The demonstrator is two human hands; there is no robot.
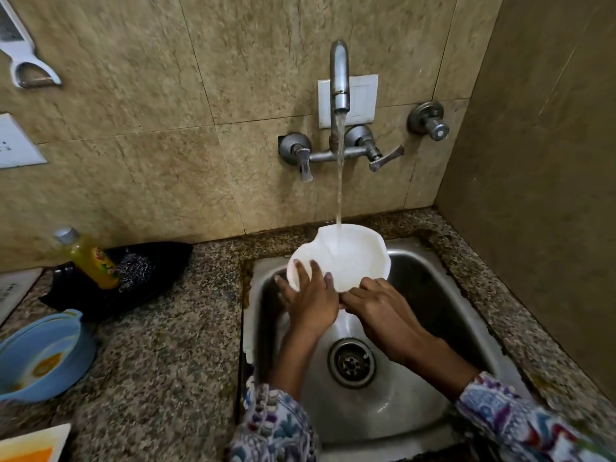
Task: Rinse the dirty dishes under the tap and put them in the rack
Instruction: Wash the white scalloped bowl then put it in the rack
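we hold the white bowl [346,258] under the tap [340,78] water, left hand [310,301] and right hand [383,311] both closed on its rim, and next we must find the rack.

We count two bowls, one white bowl [346,258] and one blue bowl [43,358], two hands, the left hand [311,303] and the right hand [383,311], one tap [339,78], one sink [430,281], one soap bottle [87,258] and two tap levers.
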